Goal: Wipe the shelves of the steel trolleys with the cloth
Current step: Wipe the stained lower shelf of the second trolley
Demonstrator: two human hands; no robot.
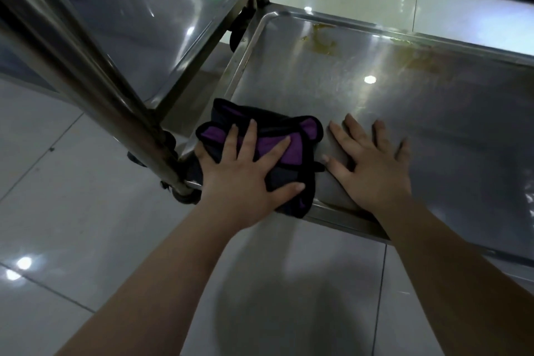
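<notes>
My left hand [245, 170], fingers [248, 136] spread, presses the cloth [297, 157] wiping the near left corner of the shelf [433, 124], right hand [372, 170] flat and spread beside it; next, I judge, a firm push toward the far yellow stains [320, 40].

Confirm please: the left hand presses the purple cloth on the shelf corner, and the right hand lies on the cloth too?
No. The head view shows the right hand flat on the bare shelf beside the cloth; the left hand does press it.

One wide-angle camera, worn on the person's head, looks forward and steeply down from close above the low trolley shelf [404, 113] and tiled floor [86, 211].
</notes>
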